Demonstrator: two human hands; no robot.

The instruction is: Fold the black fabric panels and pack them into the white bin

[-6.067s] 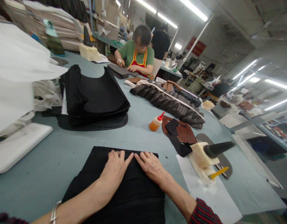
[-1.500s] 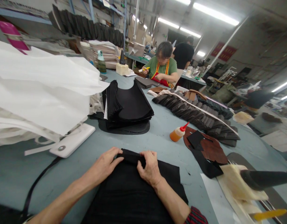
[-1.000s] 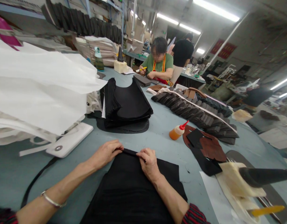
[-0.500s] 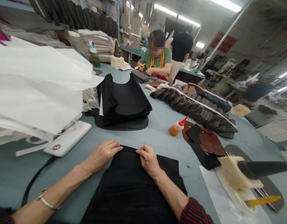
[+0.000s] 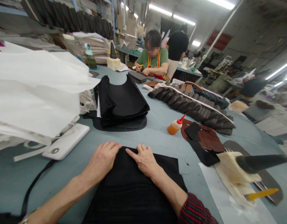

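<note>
A piece of black fabric lies in front of me on the blue-green table, its far edge folded or creased near my hands. My left hand is closed at its far left corner, fingers together and the thumb mostly hidden. On top of the fabric, close to the same edge, rests my right hand, its index finger stretched toward the left hand and the fingers apart. Beyond them stands a thick stack of cut black pieces. A glue bottle with orange contents and a red nozzle is to the right.
White sheets are heaped at the left above a white device with a black strap. Right are brown leather pieces, a row of grey pieces and a cream block with a black cone. Across sits a co-worker.
My right hand has slid left along the fabric's far edge and its fingers have spread out. The fold at that edge looks flatter. My left hand stays at the corner, its wrist turned slightly.
</note>
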